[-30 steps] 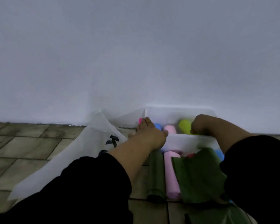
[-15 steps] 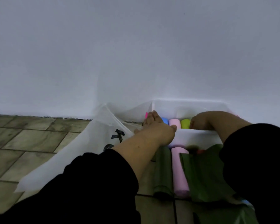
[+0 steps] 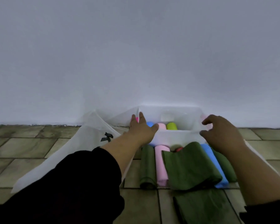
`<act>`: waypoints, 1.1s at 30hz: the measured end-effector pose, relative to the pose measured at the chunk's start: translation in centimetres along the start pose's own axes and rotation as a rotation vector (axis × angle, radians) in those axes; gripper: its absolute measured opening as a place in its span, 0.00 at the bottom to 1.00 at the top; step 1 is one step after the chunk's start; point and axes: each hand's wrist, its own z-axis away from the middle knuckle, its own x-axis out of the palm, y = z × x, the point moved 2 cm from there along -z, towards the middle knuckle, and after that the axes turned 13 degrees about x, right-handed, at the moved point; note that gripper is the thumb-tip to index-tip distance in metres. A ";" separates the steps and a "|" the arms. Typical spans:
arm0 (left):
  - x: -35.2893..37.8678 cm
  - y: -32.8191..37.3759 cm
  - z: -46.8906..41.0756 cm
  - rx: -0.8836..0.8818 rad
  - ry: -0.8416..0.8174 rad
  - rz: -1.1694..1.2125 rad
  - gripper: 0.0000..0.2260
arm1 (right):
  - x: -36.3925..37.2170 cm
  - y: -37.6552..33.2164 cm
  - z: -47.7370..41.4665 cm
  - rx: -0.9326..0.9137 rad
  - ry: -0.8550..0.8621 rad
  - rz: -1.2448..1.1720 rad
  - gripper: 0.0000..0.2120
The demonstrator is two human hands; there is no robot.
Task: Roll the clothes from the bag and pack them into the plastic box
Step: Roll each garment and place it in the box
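1. Clothes (image 3: 192, 167): part packed, part waiting. The blue roll (image 3: 149, 124), pink roll (image 3: 162, 126) and yellow roll (image 3: 171, 126) stand on end side by side in the left half of the box (image 3: 176, 136). The box sits on the floor (image 3: 23, 147) against the wall. I see no roll in its right half.
2. Just in front of the box, a green roll (image 3: 147, 165), a long pink roll (image 3: 161, 167) and a long blue roll (image 3: 217, 168) lie lengthwise. A green cloth (image 3: 184, 177) lies over them, folded flat and not rolled.
3. The left grip (image 3: 141, 131) rests on the box's near-left corner with its fingers straight, holding nothing.
4. The right grip (image 3: 221, 135) hovers at the near-right corner, fingers loosely curved and empty as far as I can see. I cannot tell whether its thumb touches the rim.
5. Judgement: this is the packing stage, and both grips appear to be steadying or squaring the box.
6. The next move calls for lifting a floor roll without letting it unwind and standing it beside the yellow roll. The green cloth needs rolling first.
7. The bag (image 3: 81, 151) lies slack to the left. Its contents are not visible.
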 end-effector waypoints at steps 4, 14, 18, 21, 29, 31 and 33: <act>0.2 -0.2 2.9 0.146 -0.021 -0.060 0.36 | 1.2 2.8 1.4 0.064 0.010 0.038 0.07; 4.2 -2.3 6.5 0.283 -0.091 -0.369 0.38 | 2.5 2.8 2.8 0.216 -0.101 -0.252 0.37; 3.9 -2.4 5.1 0.252 -0.014 -0.446 0.37 | 2.9 1.2 1.9 0.150 -0.140 -0.076 0.33; 3.8 -2.8 4.6 0.242 -0.012 -0.496 0.36 | 2.9 0.9 1.3 0.135 -0.140 -0.058 0.29; 3.3 -3.0 4.4 0.259 -0.031 -0.467 0.36 | 2.3 3.8 2.2 0.221 -0.217 0.010 0.24; 2.8 -2.9 4.5 0.266 -0.041 -0.417 0.35 | 2.8 4.1 3.0 0.250 -0.347 0.126 0.19; 2.4 -2.5 5.0 0.269 -0.054 -0.358 0.34 | 2.9 3.3 3.6 0.287 -0.407 0.112 0.17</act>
